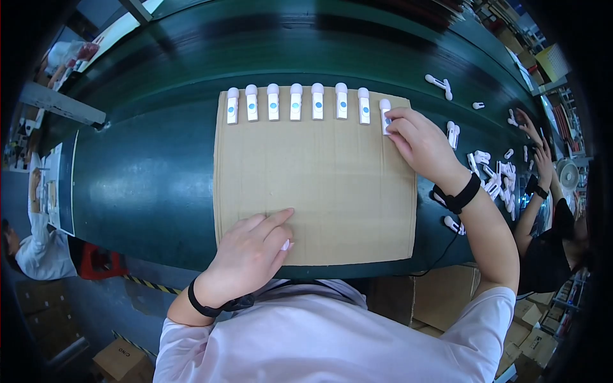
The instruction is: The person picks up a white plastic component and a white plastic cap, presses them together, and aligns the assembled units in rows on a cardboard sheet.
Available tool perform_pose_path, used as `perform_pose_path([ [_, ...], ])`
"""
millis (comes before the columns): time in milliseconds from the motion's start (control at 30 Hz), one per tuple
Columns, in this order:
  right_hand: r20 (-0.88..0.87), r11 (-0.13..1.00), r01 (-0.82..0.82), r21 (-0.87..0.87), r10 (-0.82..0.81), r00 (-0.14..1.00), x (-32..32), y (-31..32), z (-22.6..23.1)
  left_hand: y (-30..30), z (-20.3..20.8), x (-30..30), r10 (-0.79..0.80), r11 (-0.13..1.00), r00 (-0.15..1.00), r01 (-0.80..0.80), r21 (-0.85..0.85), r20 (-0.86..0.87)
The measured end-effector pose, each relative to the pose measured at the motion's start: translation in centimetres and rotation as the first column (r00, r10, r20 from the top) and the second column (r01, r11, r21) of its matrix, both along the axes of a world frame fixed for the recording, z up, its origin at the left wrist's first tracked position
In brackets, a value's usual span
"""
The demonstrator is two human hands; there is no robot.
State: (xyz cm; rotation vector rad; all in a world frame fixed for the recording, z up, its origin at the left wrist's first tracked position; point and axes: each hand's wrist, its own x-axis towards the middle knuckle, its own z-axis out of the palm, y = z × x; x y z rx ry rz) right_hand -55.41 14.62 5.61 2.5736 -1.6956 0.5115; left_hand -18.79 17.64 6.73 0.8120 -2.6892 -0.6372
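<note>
Near the far right corner of a brown cardboard sheet (319, 185), my right hand (421, 140) is closed on a small white handheld device with a rounded pale head (385, 104). Its fingers cover part of the body and the blue dot. To its left, several like devices (317, 105) stand out in a row along the sheet's far edge, heads pointing away, each with a blue dot. My left hand (249, 255) rests on the near left part of the sheet, open, index finger stretched out. A small pale oval shows beside its thumb; what it is I cannot tell.
Right of the sheet, loose white devices (491, 185) lie in a scattered pile on the dark green table (140, 185). A co-worker's hands (543, 159) reach in at the far right. Another person (41, 249) sits at the far left. A metal post (64, 105) stands at the left.
</note>
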Motion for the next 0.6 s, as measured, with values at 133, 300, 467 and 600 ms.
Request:
perform_pose_path([
  [133, 0.067, 1.000, -0.003, -0.012, 0.003, 0.998, -0.7, -1.5, -0.3, 0.0, 0.2, -0.2, 0.017, 0.999, 1.000, -0.017, 0.045, -0.012],
  [300, 0.088, 1.000, 0.001, -0.001, -0.001, 0.996, -1.0, -1.0, 0.4, 0.4, 0.1, -0.1, 0.126, 0.963, 0.966, -0.064, 0.262, -0.228],
  [467, 0.129, 0.999, 0.034, -0.005, -0.033, 0.991, 0.9, 3.3, 3.6, -0.4, 0.5, 0.2, 0.038, 0.959, 0.960, 0.042, 0.280, -0.277],
  [600, 0.278, 0.997, -0.015, 0.077, -0.007, 0.961, 5.0, 8.4, 6.0, -0.2, 1.2, -0.2, 0.011, 0.976, 0.926, 0.073, 0.206, -0.378],
])
